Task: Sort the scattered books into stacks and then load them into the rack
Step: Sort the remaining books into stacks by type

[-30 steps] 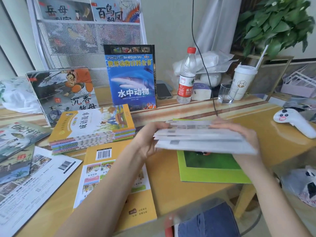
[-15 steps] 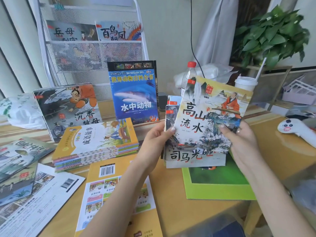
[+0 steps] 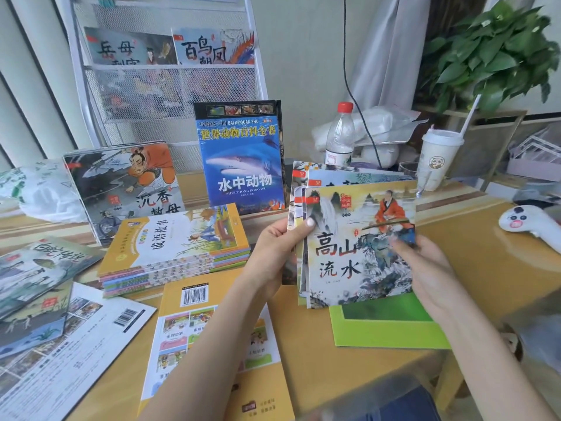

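Both hands hold a bundle of thin picture books (image 3: 349, 256) upright above the table, front cover facing me. My left hand (image 3: 276, 253) grips its left edge, thumb on the cover. On the right edge my right hand (image 3: 425, 268) holds the bundle with fingers over the cover. A white mesh rack (image 3: 170, 86) stands at the back with two books in an upper tier. A stack of yellow books (image 3: 176, 247) lies left of centre. A blue shark book (image 3: 243, 159) and an ink-painted book (image 3: 124, 186) stand against the rack.
A yellow book (image 3: 212, 344) lies face down in front, a green one (image 3: 385, 326) under the bundle, more thin books (image 3: 36, 278) at the left. A water bottle (image 3: 340, 135), a cup with straw (image 3: 437, 159), a glass and a white toy (image 3: 528, 223) sit at the back right of the wooden table (image 3: 485, 268).
The bundle went from lying flat between my hands to standing upright with its cover toward me, then was squared up. My view tilted upward, showing more of the rack.
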Action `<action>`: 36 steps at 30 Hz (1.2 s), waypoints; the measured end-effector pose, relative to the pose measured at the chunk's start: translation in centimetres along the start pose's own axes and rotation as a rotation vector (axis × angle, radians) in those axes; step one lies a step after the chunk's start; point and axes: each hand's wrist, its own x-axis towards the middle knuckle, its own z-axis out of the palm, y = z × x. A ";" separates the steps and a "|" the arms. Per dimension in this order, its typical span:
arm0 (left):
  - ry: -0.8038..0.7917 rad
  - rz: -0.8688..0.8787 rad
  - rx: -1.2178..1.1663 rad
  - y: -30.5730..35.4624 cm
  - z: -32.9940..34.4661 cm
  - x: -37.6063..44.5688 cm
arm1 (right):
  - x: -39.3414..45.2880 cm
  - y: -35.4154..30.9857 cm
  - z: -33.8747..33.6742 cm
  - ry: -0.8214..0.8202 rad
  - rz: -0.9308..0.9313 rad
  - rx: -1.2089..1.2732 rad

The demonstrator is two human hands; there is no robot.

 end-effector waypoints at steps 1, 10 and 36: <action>0.001 0.010 0.004 0.0 0.1 0.1 | -0.1 0.2 0.2 0.007 -0.010 -0.035; 0.133 0.128 0.273 0.5 0.2 0.1 | -0.1 -1.0 1.9 -0.019 -0.203 0.032; 0.629 0.398 0.639 19.1 -12.6 -1.1 | 8.6 -8.2 25.4 -0.306 -0.558 -0.529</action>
